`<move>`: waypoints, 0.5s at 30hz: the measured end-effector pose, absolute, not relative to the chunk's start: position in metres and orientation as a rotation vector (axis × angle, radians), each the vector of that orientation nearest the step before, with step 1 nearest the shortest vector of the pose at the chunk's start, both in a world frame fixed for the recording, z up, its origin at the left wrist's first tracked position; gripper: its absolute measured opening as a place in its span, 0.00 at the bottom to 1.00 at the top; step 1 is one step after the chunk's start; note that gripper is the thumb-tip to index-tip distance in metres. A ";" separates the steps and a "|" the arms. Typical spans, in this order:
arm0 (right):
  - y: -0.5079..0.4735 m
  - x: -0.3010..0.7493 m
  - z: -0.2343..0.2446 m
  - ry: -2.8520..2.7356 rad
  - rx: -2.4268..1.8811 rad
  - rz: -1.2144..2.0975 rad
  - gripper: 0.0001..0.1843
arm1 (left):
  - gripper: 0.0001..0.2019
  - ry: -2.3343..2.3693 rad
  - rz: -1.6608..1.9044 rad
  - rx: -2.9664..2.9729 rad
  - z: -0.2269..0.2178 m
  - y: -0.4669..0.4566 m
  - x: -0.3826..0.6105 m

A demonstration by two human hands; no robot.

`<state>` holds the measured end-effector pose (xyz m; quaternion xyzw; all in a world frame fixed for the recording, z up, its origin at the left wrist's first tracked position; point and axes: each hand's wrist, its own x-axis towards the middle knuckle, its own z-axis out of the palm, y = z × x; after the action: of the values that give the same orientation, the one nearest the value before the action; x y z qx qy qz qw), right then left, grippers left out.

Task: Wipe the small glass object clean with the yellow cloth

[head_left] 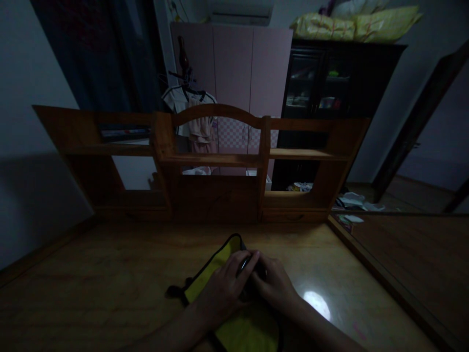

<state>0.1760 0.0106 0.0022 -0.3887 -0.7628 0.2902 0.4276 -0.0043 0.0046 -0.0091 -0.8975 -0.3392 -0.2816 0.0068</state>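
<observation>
In the head view, we had our left hand [227, 281] and right hand [274, 283] closed together around a small, dark, glossy object [244, 264], apparently, given the dim light, above a black-edged yellow cloth [252, 330]. The cloth already lay spread on the glossy wooden surface [124, 274]; we judged the handling unfinished, the object not yet set down.

Black-edged yellow fabric [252, 328], pink wardrobe [233, 68], checked panels [230, 131]

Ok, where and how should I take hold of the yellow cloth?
Probably pinch the dark tab on the left of the yellow cloth, coming from the left: it juts out past the edge, whereas the left hand and right hand cover the middle.
</observation>
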 end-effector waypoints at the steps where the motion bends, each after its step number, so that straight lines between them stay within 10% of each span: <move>1: 0.010 0.176 0.003 -1.900 -0.965 0.729 0.18 | 0.51 -1.059 -0.873 -2.809 -0.009 0.005 -0.004; 15: 0.012 0.180 0.002 -1.853 -1.291 0.589 0.03 | 0.53 -1.139 -0.836 -2.817 -0.013 0.004 -0.006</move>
<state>0.1796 0.0124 0.0021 -0.5088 -0.7299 0.2319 0.3931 -0.0056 0.0043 -0.0126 -0.8939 -0.3614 -0.2652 -0.0050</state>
